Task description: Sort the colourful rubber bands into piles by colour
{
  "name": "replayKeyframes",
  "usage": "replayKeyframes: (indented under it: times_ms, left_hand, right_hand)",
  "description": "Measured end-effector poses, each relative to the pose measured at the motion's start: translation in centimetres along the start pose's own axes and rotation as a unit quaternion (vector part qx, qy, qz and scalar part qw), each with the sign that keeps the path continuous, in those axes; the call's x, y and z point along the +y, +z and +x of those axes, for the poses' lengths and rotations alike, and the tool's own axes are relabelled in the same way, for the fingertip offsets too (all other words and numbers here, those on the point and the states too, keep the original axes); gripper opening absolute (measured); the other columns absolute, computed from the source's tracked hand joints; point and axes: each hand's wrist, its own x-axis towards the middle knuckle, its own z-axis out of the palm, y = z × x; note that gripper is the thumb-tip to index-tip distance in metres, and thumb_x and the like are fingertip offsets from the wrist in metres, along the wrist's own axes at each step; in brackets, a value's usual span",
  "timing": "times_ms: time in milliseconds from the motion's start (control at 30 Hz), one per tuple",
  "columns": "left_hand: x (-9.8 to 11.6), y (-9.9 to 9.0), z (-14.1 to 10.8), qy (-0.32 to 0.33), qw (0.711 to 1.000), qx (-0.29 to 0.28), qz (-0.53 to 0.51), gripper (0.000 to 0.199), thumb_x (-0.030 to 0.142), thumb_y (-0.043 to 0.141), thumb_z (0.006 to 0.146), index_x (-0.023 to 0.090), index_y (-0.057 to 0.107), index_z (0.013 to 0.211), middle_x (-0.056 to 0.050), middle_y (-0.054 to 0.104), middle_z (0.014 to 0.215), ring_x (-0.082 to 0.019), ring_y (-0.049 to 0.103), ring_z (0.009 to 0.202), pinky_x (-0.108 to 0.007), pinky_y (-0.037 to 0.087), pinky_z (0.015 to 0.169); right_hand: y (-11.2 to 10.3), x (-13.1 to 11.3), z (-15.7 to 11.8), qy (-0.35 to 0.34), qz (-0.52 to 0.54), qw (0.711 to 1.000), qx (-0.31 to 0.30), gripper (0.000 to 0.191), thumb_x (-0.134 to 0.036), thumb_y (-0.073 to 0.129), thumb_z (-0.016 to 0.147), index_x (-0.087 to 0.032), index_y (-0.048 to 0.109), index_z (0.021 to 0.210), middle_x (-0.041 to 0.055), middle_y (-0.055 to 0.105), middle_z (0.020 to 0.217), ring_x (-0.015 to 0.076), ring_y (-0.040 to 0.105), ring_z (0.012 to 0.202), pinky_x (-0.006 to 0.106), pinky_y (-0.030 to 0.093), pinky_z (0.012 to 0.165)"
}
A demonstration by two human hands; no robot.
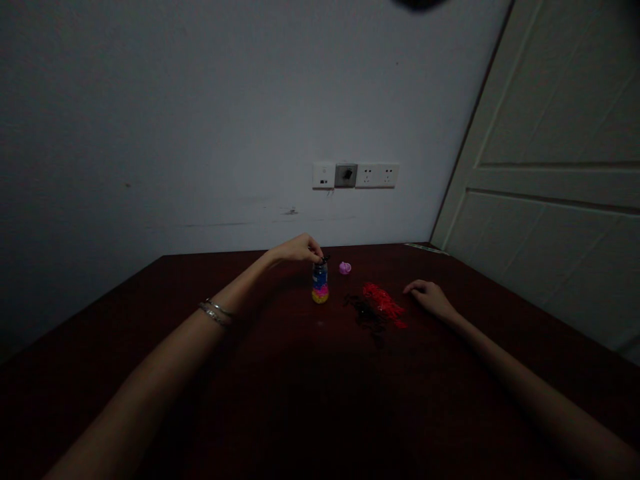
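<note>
Pinching what look like black pieces (327,258) at the mouth of the upright jar (321,283), mid-frame, your left hand (299,249) has its fingertips together; yellow, pink and blue seem already in, while the black pile (367,312) and red pile (383,302), right of centre, remain out; your right hand (431,298) rests loosely curled, apparently holding nothing.

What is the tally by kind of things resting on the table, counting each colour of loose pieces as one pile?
Jar: 1
Piles of loose pieces: 2 (a red pile, a black pile)
Small purple object: 1
Total: 4
</note>
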Motion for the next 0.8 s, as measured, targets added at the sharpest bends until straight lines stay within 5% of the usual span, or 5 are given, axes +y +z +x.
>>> replayKeyframes:
  times_ms: [800]
  left_hand:
    - [0.29, -0.84, 0.08, 0.021, 1.000, -0.016, 0.013, 0.022, 0.021, 0.057, 0.064, 0.010, 0.070, 0.078, -0.008, 0.068, 0.077, -0.012, 0.056, 0.067, -0.023, 0.041, 0.067]
  right_hand:
    - [-0.14, 0.02, -0.03, -0.012, -0.013, 1.000, -0.006, 0.024, -0.018, 0.041, 0.068, -0.018, 0.065, 0.072, 0.0054, 0.066, 0.085, 0.0194, 0.059, 0.083, 0.031, 0.042, 0.081]
